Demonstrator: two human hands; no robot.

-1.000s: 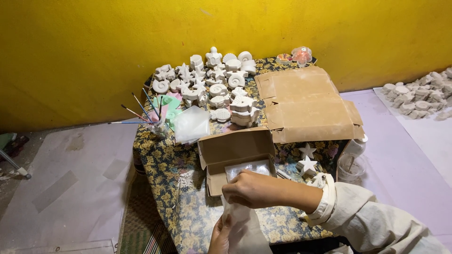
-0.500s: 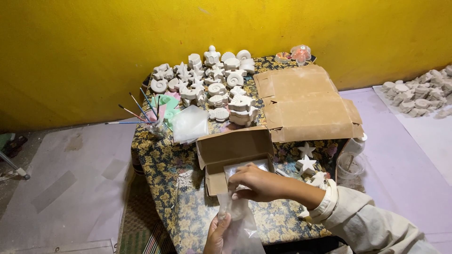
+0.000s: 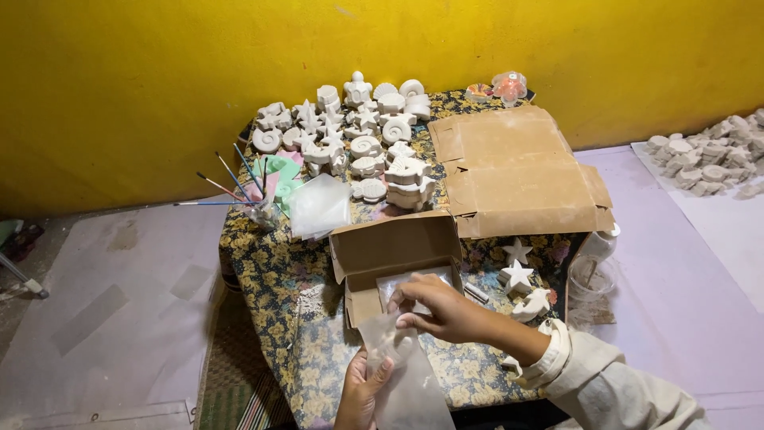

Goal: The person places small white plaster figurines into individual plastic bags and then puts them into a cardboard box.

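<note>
A clear plastic bag [image 3: 407, 374] hangs at the near edge of the low table [image 3: 263, 263], held up between both hands, with what looks like a pale cast piece showing through its upper part. The right hand [image 3: 439, 310] pinches the bag's top edge, its fingers curled narrow over the mouth, while the left hand [image 3: 362, 390] comes from below and grips the bag's side, thumb pressed on the film. Just behind the right hand stands a small open cardboard box [image 3: 394, 259], lid tilted up, with something white lying inside it. To the right of the box, near the table's right edge, lie white plaster stars [image 3: 517, 267] and a dolphin-shaped cast [image 3: 532, 305]. A large flattened sheet of cardboard [image 3: 517, 171] covers the far right part of the table. Toward the far edge a crowd of white plaster figures [image 3: 358, 139], shells, stars and spirals, stands packed together. At the left edge a cup of paintbrushes [image 3: 263, 209] stands beside a stack of clear bags [image 3: 318, 205]. Off the table, on the floor at the right, lies another heap of plaster casts [image 3: 712, 159] against the yellow wall [image 3: 159, 72].
</note>
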